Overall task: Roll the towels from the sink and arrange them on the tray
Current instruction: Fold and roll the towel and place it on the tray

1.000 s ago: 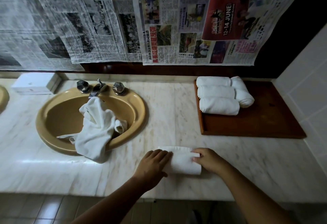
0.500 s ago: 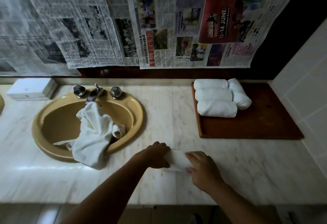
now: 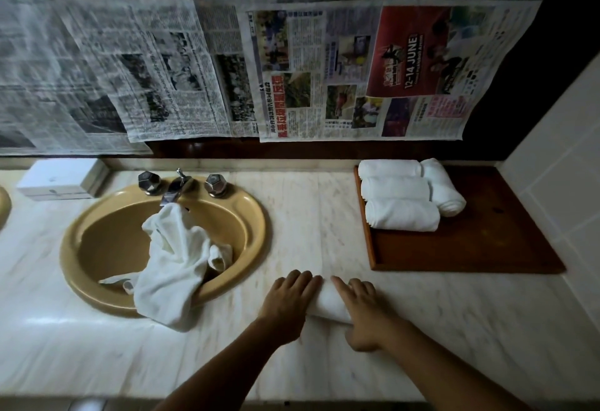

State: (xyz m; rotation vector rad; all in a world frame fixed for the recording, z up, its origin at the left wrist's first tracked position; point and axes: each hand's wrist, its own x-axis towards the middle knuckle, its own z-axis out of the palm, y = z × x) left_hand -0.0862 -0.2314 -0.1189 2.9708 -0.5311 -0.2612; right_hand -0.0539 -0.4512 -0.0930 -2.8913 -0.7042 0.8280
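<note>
Left hand (image 3: 287,303) & right hand (image 3: 363,316): fingers nearly straight, pressing flat on rolled towel (image 3: 329,305).

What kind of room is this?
Most likely a washroom, perhaps in a hotel or spa: a tan sink with a tap set in a marble counter, and rolled white towels on a wooden tray.

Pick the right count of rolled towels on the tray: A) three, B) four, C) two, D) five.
B: on the tray three rolled towels lie side by side, and a fourth lies crosswise at their right ends.
</note>
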